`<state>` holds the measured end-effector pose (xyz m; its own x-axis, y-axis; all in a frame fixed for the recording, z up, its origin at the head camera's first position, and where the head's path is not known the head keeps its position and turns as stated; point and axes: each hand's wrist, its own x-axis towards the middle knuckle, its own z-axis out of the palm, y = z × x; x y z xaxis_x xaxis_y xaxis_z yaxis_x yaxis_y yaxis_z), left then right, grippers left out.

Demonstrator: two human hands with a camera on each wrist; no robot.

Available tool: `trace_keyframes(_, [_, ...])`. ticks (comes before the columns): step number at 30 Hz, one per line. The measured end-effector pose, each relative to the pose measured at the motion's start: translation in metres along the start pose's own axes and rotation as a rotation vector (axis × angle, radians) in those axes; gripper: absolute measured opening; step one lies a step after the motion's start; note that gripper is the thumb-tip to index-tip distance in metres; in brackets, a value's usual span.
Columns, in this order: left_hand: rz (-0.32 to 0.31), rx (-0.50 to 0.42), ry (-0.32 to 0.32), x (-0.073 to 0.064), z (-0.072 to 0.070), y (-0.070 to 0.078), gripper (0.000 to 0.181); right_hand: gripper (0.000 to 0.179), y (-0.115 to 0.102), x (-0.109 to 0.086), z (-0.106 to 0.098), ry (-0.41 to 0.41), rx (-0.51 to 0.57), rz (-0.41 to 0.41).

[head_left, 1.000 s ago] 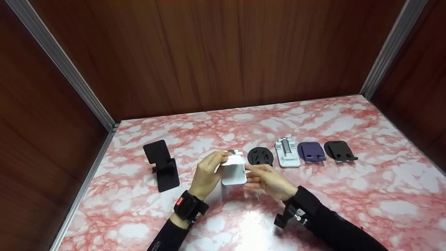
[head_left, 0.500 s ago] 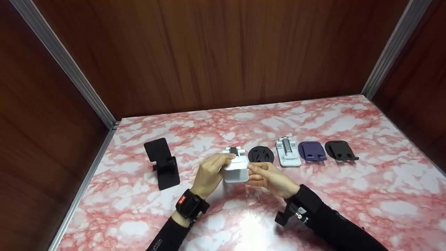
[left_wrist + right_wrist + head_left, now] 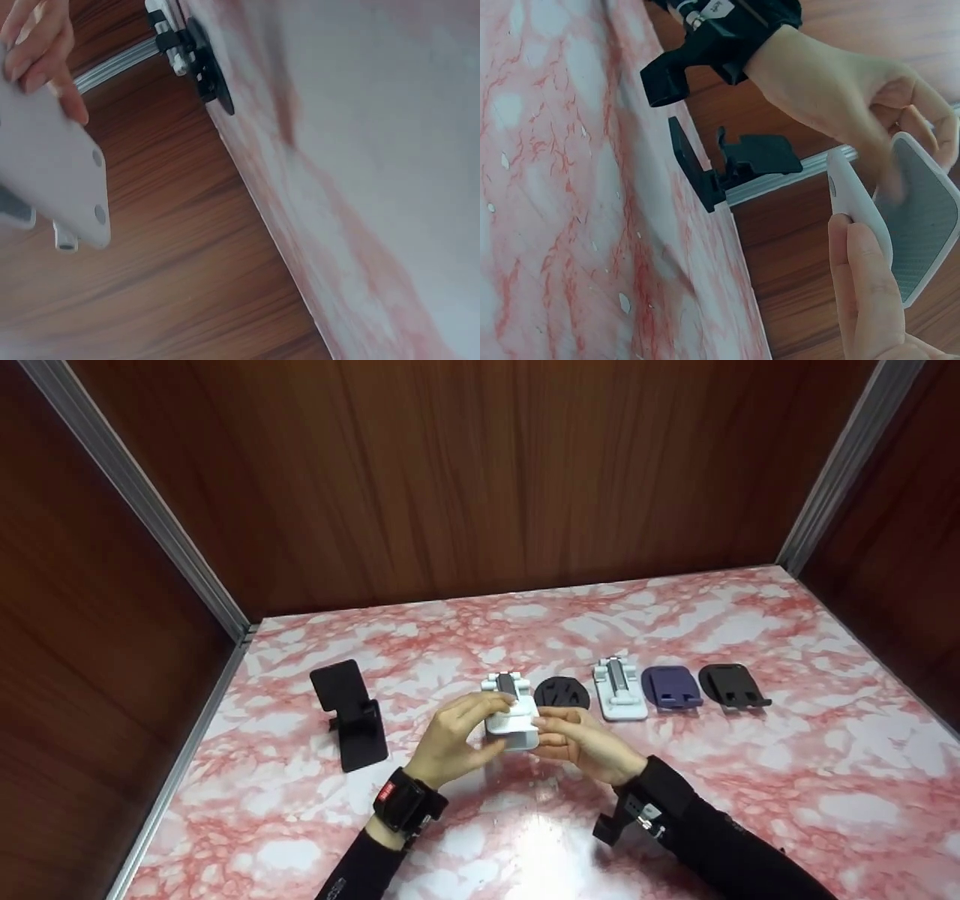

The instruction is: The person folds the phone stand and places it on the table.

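Note:
A small white folding phone stand (image 3: 513, 723) is held in front of me, partly unfolded. My left hand (image 3: 454, 739) has its fingers curled over the upper plate from the left, the thumb away from the near edge. From the right, my right hand (image 3: 589, 742) pinches the stand's edge between thumb and fingers. The right wrist view shows the stand's two plates at an angle, one with a grey pad (image 3: 922, 232), and the left thumb blurred before it. In the left wrist view the flat underside (image 3: 52, 165) with round grey feet is visible.
An unfolded black phone stand (image 3: 356, 720) is at the left. To the right lie a round black stand (image 3: 562, 692), a folded white one (image 3: 619, 694), a purple one (image 3: 672, 687) and a dark one (image 3: 731, 685). Wood panels (image 3: 480, 480) enclose the marbled table (image 3: 750, 810).
The stand's upper plate has tilted, bringing its top face and hinge into view while the opening between the plates narrows. The left thumb has moved off the plate. My right hand stays nearly in place.

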<state>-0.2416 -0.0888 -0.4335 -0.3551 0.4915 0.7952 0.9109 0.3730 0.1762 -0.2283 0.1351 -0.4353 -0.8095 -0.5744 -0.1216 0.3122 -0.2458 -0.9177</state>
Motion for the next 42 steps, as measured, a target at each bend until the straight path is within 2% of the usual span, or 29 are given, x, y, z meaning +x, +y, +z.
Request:
trace_keyframes(3, [-0.059,-0.128,-0.02,0.001,-0.002,0.001,0.042,0.059,0.0,0.0,-0.001,-0.013,0.003,-0.007])
trace_keyframes(5, [-0.15,-0.154,-0.01,0.003,-0.003,0.002,0.046,0.063,-0.001,0.0,-0.002,-0.014,0.005,-0.012])
trace_keyframes(8, [-0.374,-0.172,-0.001,0.005,-0.004,0.004,0.054,0.069,-0.003,0.0,-0.004,-0.006,0.005,-0.018])
trace_keyframes(10, [-0.548,-0.235,-0.019,0.005,-0.005,0.006,0.06,0.072,-0.004,0.0,-0.006,0.0,-0.002,-0.021])
trace_keyframes(12, [-0.721,-0.357,-0.053,0.005,-0.007,0.006,0.067,0.072,-0.005,0.0,-0.007,0.005,-0.014,-0.027])
trace_keyframes(14, [-0.873,-0.53,-0.101,0.005,-0.009,0.006,0.07,0.072,-0.005,0.0,-0.008,0.014,-0.023,-0.032])
trace_keyframes(17, [-1.009,-0.761,-0.164,0.003,-0.01,0.005,0.077,0.071,-0.006,0.0,-0.01,0.027,-0.035,-0.041])
trace_keyframes(20, [-1.045,-0.911,-0.198,0.003,-0.008,0.004,0.082,0.07,-0.005,0.0,-0.011,0.036,-0.037,-0.038])
trace_keyframes(24, [-1.057,-0.962,-0.203,0.004,-0.005,0.004,0.08,0.067,-0.005,0.0,-0.011,0.039,-0.036,-0.035])
trace_keyframes(42, [-1.056,-1.004,-0.169,0.001,0.002,0.004,0.079,0.064,-0.005,0.001,-0.014,0.025,-0.073,-0.06])
